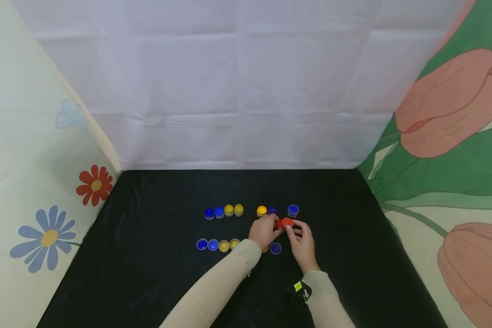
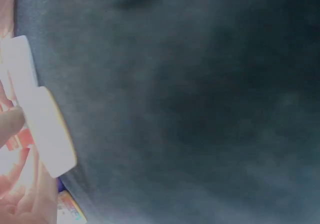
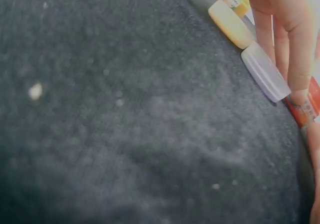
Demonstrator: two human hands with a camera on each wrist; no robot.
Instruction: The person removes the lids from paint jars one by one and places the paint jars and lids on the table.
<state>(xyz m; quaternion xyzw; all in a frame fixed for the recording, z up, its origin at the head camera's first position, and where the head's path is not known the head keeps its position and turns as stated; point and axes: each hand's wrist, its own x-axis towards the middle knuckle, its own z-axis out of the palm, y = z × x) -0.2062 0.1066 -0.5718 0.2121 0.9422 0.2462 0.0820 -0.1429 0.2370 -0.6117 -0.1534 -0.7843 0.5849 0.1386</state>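
Note:
Both hands meet over the right part of the table. My left hand (image 1: 263,231) grips a small red pot (image 1: 280,224) with its fingertips. Beside it, my right hand (image 1: 302,241) pinches an orange-red disc (image 1: 288,222) between thumb and fingers. I cannot tell whether the disc is that pot's lid. A printed label shows on the red pot (image 3: 306,109) in the right wrist view. Close behind the hands stand a purple pot (image 1: 272,210), a yellow-orange pot (image 1: 261,210) and a blue pot (image 1: 293,210). The left forearm partly hides an orange-yellow round piece (image 1: 264,249).
Farther left, the back row holds blue pots (image 1: 214,213) and yellow pots (image 1: 233,210). In front run pale-rimmed round pieces, blue (image 1: 202,244), yellow (image 1: 223,246) and purple (image 1: 276,248). A black cloth (image 1: 147,273) covers the table, with a white sheet (image 1: 238,91) behind.

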